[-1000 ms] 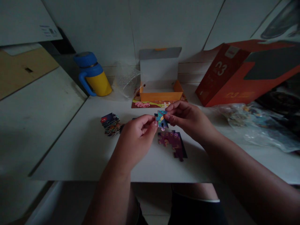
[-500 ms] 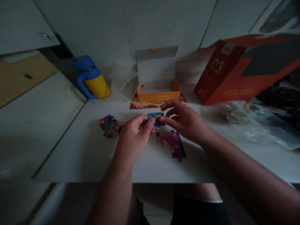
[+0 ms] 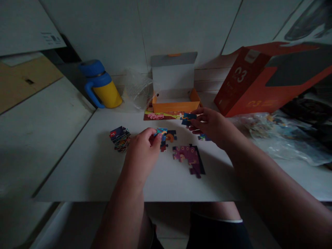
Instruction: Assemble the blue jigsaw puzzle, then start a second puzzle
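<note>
Between the thumb and fingers of my left hand (image 3: pixel 144 147) is a teal puzzle piece (image 3: pixel 161 131). My right hand (image 3: pixel 209 124) pinches a dark blue puzzle piece (image 3: pixel 188 119) with orange on it, raised in front of the orange box. Just right of my left fingers lies a blue piece with an orange curve (image 3: pixel 171 136). Another blue-green piece (image 3: pixel 203 137) shows partly from under my right hand. Nearer to me, several joined purple pieces (image 3: pixel 190 155) lie flat with a dark edge. A heap of loose puzzle pieces (image 3: pixel 120 138) sits left of my left hand.
At the back, an open orange box (image 3: pixel 176 106) stands on a colourful picture sheet (image 3: pixel 155 116). A blue and yellow flask (image 3: pixel 103 86) and a crumpled clear bag (image 3: pixel 138 90) stand left of it. To the right are a big orange-red carton (image 3: pixel 249 83) and a plastic bag of pieces (image 3: pixel 280 135).
My hands have moved apart. The right has carried a dark blue piece up and right; the left has drawn back left with the teal piece, uncovering blue pieces on the table.
</note>
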Available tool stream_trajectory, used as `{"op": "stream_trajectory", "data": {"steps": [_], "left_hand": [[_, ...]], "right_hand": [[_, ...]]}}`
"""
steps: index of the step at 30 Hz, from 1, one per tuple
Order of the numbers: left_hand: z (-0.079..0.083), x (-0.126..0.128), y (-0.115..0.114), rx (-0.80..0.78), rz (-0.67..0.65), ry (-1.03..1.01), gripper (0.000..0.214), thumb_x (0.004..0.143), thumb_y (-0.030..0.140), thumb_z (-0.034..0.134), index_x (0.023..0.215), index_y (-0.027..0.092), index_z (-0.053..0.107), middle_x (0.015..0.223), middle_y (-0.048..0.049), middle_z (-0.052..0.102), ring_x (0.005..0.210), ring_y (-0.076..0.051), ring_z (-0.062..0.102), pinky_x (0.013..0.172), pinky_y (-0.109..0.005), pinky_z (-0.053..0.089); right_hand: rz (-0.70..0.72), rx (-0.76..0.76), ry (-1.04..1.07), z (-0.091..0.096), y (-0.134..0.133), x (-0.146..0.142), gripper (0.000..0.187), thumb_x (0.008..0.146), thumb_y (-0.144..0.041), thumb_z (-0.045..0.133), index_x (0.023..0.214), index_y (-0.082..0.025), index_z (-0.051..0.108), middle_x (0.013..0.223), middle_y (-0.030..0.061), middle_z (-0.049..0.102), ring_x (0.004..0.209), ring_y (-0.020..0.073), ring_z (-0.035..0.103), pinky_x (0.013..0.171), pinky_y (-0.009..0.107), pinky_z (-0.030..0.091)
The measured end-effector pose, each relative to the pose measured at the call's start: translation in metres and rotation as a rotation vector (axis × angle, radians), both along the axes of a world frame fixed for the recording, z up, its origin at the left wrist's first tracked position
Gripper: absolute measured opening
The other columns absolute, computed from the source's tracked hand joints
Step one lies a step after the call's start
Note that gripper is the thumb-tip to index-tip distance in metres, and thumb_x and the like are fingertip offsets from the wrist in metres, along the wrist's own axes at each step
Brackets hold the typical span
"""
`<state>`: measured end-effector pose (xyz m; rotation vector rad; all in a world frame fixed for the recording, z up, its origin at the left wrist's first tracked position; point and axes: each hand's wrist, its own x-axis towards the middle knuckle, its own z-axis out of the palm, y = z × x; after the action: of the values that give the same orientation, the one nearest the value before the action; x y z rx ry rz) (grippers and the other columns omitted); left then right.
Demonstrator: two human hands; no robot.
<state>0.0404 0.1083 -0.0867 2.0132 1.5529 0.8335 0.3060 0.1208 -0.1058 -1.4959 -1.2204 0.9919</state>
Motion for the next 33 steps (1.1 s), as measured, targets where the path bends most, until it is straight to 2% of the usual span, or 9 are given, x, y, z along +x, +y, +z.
{"op": "stream_trajectory", "data": {"steps": [3, 5, 8, 11, 14, 18, 21, 27, 33], "left_hand": [[0.000, -0.004, 0.003, 0.000, 0.006, -0.005, 0.017, 0.099, 0.039, 0.064, 0.095, 0.025, 0.072, 0.076, -0.0028, 0.076, 0.067, -0.022, 0.070, 0.060, -0.030, 0.044], [0.001, -0.011, 0.008, 0.029, 0.068, 0.039, 0.016, 0.098, 0.038, 0.064, 0.091, 0.025, 0.071, 0.075, -0.0033, 0.075, 0.067, -0.023, 0.070, 0.061, -0.031, 0.044], [0.000, -0.023, 0.015, 0.068, 0.156, 0.075, 0.013, 0.097, 0.035, 0.066, 0.090, 0.025, 0.070, 0.078, -0.0048, 0.077, 0.073, -0.026, 0.073, 0.064, -0.033, 0.048], [-0.004, -0.030, 0.019, 0.035, 0.115, -0.018, 0.010, 0.098, 0.034, 0.065, 0.096, 0.025, 0.069, 0.085, -0.0047, 0.079, 0.078, -0.026, 0.076, 0.069, -0.033, 0.055], [-0.012, -0.026, 0.018, -0.056, 0.017, -0.131, 0.012, 0.100, 0.034, 0.063, 0.103, 0.024, 0.069, 0.092, -0.0049, 0.081, 0.081, -0.024, 0.079, 0.073, -0.034, 0.060], [-0.016, -0.009, 0.010, -0.175, -0.123, -0.283, 0.014, 0.101, 0.030, 0.063, 0.112, 0.023, 0.068, 0.096, -0.0045, 0.080, 0.081, -0.022, 0.080, 0.075, -0.034, 0.063], [-0.012, 0.001, 0.004, -0.269, -0.184, -0.420, 0.014, 0.100, 0.026, 0.064, 0.114, 0.022, 0.067, 0.094, -0.0032, 0.079, 0.078, -0.019, 0.079, 0.076, -0.034, 0.065], [-0.009, 0.002, 0.003, -0.343, -0.190, -0.570, 0.018, 0.098, 0.024, 0.068, 0.115, 0.018, 0.064, 0.093, -0.0041, 0.079, 0.076, -0.017, 0.077, 0.077, -0.032, 0.066], [-0.011, 0.001, 0.003, -0.321, -0.173, -0.566, 0.031, 0.101, 0.026, 0.067, 0.130, 0.020, 0.059, 0.094, -0.0039, 0.079, 0.077, -0.017, 0.078, 0.078, -0.032, 0.065]], "right_hand": [[0.091, -0.072, -0.180, -0.007, 0.000, 0.000, 0.022, 0.093, -0.029, 0.074, 0.113, -0.027, 0.065, 0.089, 0.0040, 0.079, 0.073, 0.0227, 0.076, 0.064, 0.036, 0.061], [0.104, -0.079, -0.369, -0.010, 0.000, 0.006, 0.020, 0.094, -0.028, 0.072, 0.113, -0.026, 0.067, 0.089, 0.0045, 0.080, 0.070, 0.0225, 0.075, 0.062, 0.034, 0.058], [-0.002, -0.057, -0.675, -0.007, 0.001, 0.021, 0.020, 0.092, -0.025, 0.072, 0.111, -0.025, 0.071, 0.088, 0.0048, 0.081, 0.071, 0.0226, 0.074, 0.062, 0.033, 0.051], [-0.088, -0.067, -0.833, 0.001, 0.001, 0.035, 0.021, 0.089, -0.024, 0.074, 0.110, -0.023, 0.073, 0.086, 0.0055, 0.081, 0.072, 0.0229, 0.073, 0.063, 0.033, 0.047], [-0.038, -0.047, -0.694, 0.008, 0.002, 0.036, 0.023, 0.090, -0.028, 0.075, 0.112, -0.023, 0.072, 0.090, 0.0060, 0.081, 0.072, 0.0213, 0.071, 0.062, 0.032, 0.046], [0.253, 0.040, -0.295, 0.010, -0.002, 0.015, 0.026, 0.095, -0.041, 0.072, 0.116, -0.027, 0.067, 0.088, 0.0028, 0.077, 0.071, 0.0191, 0.066, 0.062, 0.031, 0.048], [0.377, 0.085, -0.192, 0.007, -0.007, -0.001, 0.028, 0.096, -0.048, 0.072, 0.113, -0.026, 0.066, 0.083, 0.0007, 0.071, 0.071, 0.0176, 0.063, 0.062, 0.030, 0.047], [0.444, 0.098, -0.177, 0.002, -0.007, -0.007, 0.027, 0.099, -0.049, 0.071, 0.108, -0.025, 0.065, 0.082, 0.0000, 0.069, 0.069, 0.0158, 0.058, 0.061, 0.029, 0.043], [0.299, 0.066, -0.084, 0.014, -0.008, 0.003, 0.029, 0.095, -0.049, 0.076, 0.108, -0.025, 0.066, 0.077, -0.0021, 0.063, 0.066, 0.0148, 0.054, 0.057, 0.029, 0.040]]}}
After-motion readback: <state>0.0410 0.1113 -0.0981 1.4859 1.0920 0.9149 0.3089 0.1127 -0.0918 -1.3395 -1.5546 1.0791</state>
